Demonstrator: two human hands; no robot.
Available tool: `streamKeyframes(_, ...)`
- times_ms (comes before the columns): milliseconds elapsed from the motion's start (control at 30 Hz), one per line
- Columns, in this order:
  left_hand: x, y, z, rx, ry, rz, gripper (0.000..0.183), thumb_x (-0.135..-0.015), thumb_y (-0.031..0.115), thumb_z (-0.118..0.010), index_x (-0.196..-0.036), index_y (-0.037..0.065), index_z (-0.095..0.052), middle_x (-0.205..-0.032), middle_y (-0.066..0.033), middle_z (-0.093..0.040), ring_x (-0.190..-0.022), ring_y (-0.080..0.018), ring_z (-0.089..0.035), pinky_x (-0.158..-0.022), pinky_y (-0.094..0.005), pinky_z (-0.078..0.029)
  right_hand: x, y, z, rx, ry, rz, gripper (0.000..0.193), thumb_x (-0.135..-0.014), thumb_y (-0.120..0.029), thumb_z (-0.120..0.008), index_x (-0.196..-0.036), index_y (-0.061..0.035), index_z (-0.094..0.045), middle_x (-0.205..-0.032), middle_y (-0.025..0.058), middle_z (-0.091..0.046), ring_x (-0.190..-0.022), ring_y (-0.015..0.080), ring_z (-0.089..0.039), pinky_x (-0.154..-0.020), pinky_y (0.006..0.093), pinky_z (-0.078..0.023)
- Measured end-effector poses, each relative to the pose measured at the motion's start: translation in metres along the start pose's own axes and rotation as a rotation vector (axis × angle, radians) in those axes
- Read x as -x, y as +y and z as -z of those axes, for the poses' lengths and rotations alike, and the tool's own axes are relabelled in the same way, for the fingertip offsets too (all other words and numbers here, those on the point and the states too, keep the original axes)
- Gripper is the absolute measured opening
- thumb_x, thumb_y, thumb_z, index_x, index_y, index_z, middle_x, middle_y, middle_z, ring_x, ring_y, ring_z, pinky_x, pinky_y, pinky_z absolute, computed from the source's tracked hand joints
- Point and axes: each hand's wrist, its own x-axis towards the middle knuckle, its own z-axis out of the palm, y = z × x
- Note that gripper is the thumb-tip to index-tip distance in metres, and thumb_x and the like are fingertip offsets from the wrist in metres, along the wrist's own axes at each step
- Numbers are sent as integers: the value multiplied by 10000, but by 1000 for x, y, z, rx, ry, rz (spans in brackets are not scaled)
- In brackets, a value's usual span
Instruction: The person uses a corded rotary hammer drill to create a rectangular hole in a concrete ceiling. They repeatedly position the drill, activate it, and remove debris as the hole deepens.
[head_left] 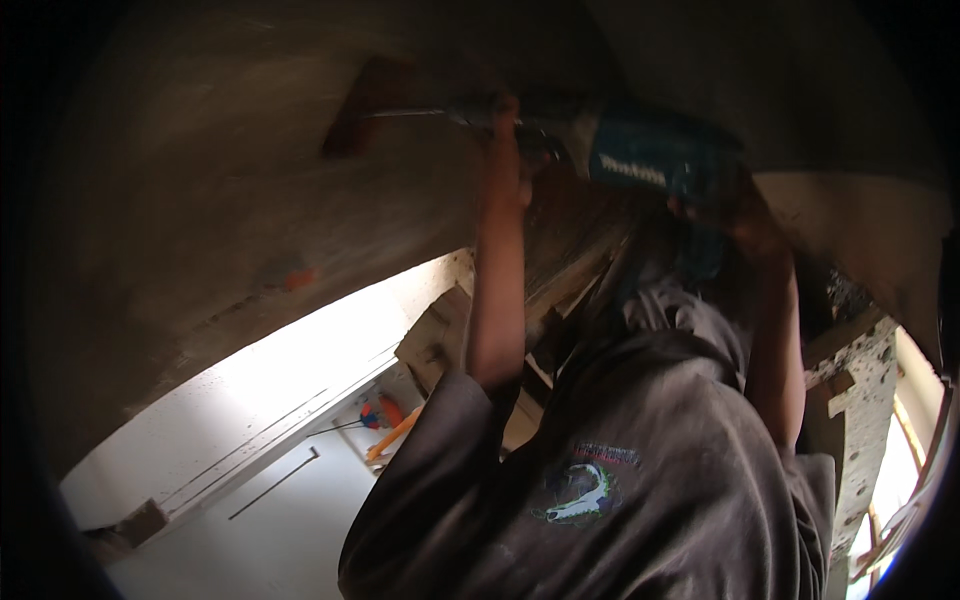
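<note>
We see the left hand [507,132], fingers clamped on the front of a teal-and-black plastic power tool [655,145] held crosswise beyond the dark-grey cloth shirt [690,450], likely steadying it; right hand [742,220] fingers wrap its rear, probably for control. Slim silvery metal bit [410,112] points left.

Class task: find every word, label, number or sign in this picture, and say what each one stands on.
White lettering on the side of the teal power tool: blurred, not quoted here.
Small lettering on the dark shirt, above a pale curved print: too small and blurred to read.
I can make out no other writing.
</note>
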Motion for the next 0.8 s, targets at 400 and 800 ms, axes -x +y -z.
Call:
streamKeyframes(400, 2, -85, 55, -635, -253, -585, 800, -881, 412, -738, -1517, 110, -357, -1427, -168, -490, -1331, -323, -469, -1133, -461, -343, 79, 8, -80, 1, 198, -69, 526, -782, -9, -777, -1255, -25, -547, -1153, 87, -655, -1013, 188, -634, -899, 335, -510)
streamKeyframes(800, 54, -27, 69, 401, -38, -91, 714, -880, 524, -682, -1340, 2, -520, -1227, -106, -602, -1141, -222, -583, -913, -392, -499, 71, -59, -144, 228, 20, 11, 700, -792, -91, -780, -1371, -14, -394, -1224, 161, -612, -1118, 227, -599, -971, 372, -478)
